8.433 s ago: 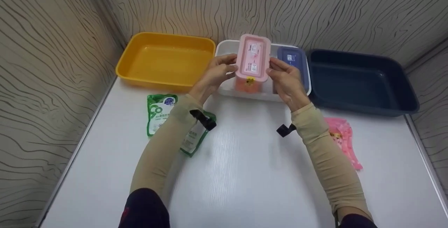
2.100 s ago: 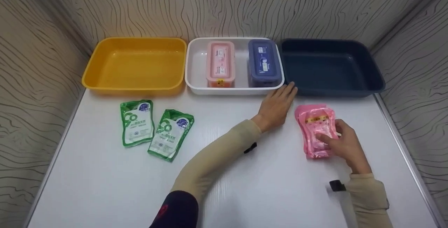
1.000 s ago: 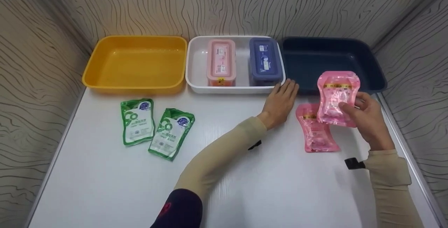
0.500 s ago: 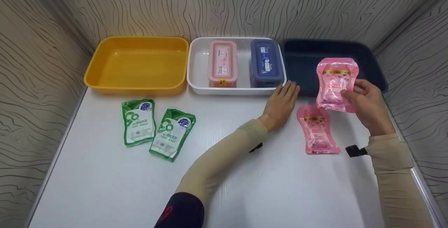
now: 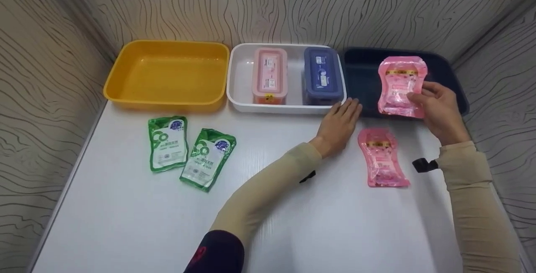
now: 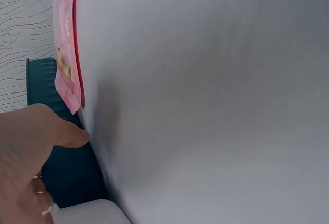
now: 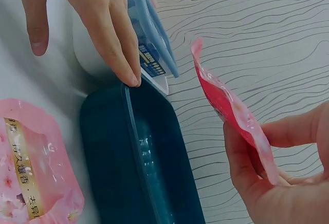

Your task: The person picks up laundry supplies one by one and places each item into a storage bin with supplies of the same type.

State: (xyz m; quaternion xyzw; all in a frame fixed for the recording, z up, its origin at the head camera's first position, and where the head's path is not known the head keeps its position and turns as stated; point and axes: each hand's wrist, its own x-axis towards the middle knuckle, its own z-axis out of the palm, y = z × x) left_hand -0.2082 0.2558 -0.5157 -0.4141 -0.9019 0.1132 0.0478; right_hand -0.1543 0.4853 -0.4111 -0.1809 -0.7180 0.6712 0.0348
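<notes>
My right hand pinches a pink pouch by its right edge, thumb on the front and fingers behind. The pouch is raised over the dark blue bin; the right wrist view shows this pouch edge-on between thumb and fingers. My left hand lies with straight fingers at the near corner where the white bin meets the dark blue one. In the right wrist view the left fingertips touch the dark blue rim. A second pink pouch lies flat on the table below the dark blue bin.
Inside the white bin stand a pink lidded box and a blue lidded box. A yellow bin is on the left. Two green-and-white pouches lie in front of it. Patterned walls close in the back and sides.
Earlier both hands held the pink box over the white bin; it now stands inside. Since then the right hand has lifted one pink pouch off the other and moved it up over the dark blue bin.
</notes>
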